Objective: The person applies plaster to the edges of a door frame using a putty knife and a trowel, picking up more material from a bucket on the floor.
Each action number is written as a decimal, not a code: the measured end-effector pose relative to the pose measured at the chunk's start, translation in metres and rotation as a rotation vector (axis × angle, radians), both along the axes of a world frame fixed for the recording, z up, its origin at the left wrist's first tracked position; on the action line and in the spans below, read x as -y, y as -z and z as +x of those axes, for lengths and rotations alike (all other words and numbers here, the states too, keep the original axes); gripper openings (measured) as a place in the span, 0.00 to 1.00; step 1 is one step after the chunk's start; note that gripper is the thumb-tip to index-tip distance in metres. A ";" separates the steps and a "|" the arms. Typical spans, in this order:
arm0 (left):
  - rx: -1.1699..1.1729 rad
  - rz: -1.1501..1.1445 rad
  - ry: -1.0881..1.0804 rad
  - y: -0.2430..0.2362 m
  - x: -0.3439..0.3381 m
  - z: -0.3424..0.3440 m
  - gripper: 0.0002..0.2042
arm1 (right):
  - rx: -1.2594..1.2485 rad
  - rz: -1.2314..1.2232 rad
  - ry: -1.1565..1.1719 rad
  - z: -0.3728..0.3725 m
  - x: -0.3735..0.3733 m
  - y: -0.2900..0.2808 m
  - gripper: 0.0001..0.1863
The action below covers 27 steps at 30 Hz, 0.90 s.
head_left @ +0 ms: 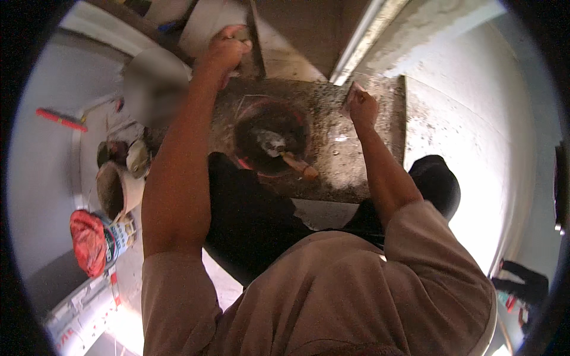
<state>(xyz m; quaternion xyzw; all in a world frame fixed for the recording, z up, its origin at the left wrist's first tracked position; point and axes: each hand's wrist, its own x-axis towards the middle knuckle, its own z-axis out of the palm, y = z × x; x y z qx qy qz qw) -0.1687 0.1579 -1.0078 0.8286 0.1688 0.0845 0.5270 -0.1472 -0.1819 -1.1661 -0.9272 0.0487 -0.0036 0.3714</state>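
Observation:
My left hand (228, 50) is raised at the far side, fingers curled closed beside a pale panel with a dark edge; whatever it grips is hidden. My right hand (363, 108) is closed over the far right part of a dirty board, its fingers pinching a small, thin, flat thing (349, 97) whose kind I cannot make out. Between my arms a round dark tub (246, 133) with a reddish rim sits on the splattered board (338, 151). Inside the tub rests a trowel-like tool (274, 142), its wooden handle (301, 166) leaning over the near rim.
A long white strip (356, 44) stands beyond my right hand. To the left are a tilted bucket (113, 190), a printed bucket with a red bag (89, 243) and a red bar-shaped tool (62, 118). A pale wall (475, 83) borders the right. My knees flank the board.

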 end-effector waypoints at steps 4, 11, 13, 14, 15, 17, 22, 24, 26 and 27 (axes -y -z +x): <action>-0.431 -0.545 0.196 0.032 -0.064 -0.022 0.22 | -0.133 0.648 -0.105 -0.011 -0.067 -0.032 0.19; -0.428 -0.739 -0.234 0.009 -0.050 -0.039 0.24 | 0.401 0.485 -0.667 -0.055 -0.158 -0.096 0.14; -0.373 -0.619 -0.030 -0.015 -0.016 -0.038 0.28 | 0.405 0.358 -0.520 -0.031 -0.163 -0.097 0.15; -0.383 -0.605 0.015 -0.029 -0.018 -0.051 0.28 | 0.399 0.298 -0.447 -0.018 -0.165 -0.097 0.17; -0.390 -0.595 0.063 -0.043 -0.022 -0.062 0.28 | 0.440 0.431 -0.474 0.024 -0.145 -0.077 0.18; -0.414 -0.389 0.052 -0.051 -0.048 -0.093 0.26 | 0.413 0.646 -0.561 0.052 -0.135 -0.086 0.22; -0.260 -0.745 -0.412 0.033 -0.220 -0.220 0.17 | 0.083 0.252 -0.508 0.022 -0.062 -0.100 0.23; -0.136 -0.700 -0.601 0.068 -0.291 -0.305 0.16 | 0.034 0.239 -0.517 0.007 -0.031 -0.100 0.22; -0.221 -0.360 -0.535 0.073 -0.319 -0.319 0.14 | -0.032 0.217 -0.475 0.004 0.003 -0.084 0.21; -0.263 -0.181 -0.530 0.072 -0.334 -0.336 0.14 | -0.052 0.221 -0.428 0.000 0.012 -0.077 0.20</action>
